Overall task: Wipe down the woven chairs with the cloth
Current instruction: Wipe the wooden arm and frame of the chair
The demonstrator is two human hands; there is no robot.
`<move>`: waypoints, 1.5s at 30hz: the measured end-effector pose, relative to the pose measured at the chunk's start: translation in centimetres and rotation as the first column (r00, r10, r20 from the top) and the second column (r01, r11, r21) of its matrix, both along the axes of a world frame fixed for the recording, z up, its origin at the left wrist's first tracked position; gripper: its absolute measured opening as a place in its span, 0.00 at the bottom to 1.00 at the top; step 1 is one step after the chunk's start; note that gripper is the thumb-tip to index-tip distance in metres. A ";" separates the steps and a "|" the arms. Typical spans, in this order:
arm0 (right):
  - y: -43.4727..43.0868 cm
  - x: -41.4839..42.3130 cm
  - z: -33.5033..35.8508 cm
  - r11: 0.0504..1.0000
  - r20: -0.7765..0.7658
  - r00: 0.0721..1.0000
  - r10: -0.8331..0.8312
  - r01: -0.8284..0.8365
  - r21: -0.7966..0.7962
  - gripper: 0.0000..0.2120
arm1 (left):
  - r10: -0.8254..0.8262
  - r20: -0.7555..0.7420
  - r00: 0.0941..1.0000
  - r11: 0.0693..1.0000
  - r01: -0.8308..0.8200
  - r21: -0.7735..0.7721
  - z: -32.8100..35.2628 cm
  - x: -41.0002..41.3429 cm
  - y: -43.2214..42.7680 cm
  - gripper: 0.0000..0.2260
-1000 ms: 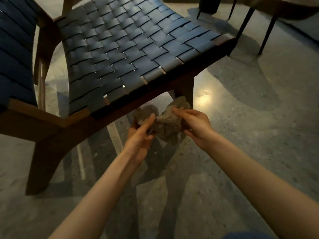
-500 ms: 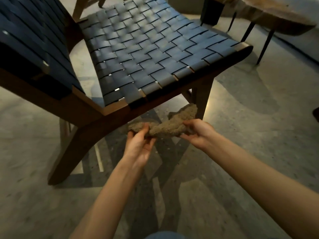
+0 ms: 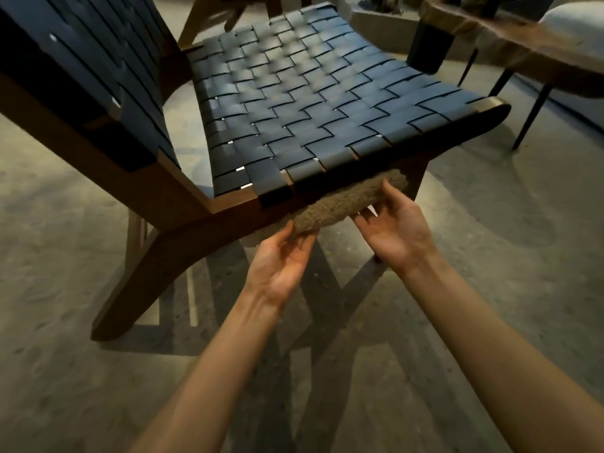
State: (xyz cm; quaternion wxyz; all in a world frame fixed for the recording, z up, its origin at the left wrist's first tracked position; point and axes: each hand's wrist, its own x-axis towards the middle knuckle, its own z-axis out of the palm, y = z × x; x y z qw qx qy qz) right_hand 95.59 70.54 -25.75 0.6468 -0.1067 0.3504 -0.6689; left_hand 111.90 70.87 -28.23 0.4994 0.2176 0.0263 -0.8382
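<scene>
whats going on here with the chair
A person is holding a fuzzy brown cloth stretched between both hands, right under the front edge of a woven chair with a dark strap seat and a wooden frame. The left hand pinches one end and the right hand grips the other. Whether the cloth touches the frame is unclear.
</scene>
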 end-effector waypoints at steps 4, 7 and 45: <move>-1.1 -0.9 0.6 0.998 -0.032 0.998 -0.054 0.055 0.032 0.16 | 0.027 0.089 0.996 0.999 -0.025 -0.023 0.3 -2.5 -0.3 0.09; -1.6 -1.1 0.4 0.996 -0.072 0.995 -0.069 0.073 0.050 0.18 | 0.046 0.129 0.991 0.998 -0.041 -0.045 0.0 -4.1 -0.8 0.13; 0.1 23.7 -11.4 0.841 -0.316 0.781 0.539 -0.484 0.240 0.21 | 0.447 -0.050 0.893 0.834 -0.396 0.385 -14.9 18.9 3.2 0.15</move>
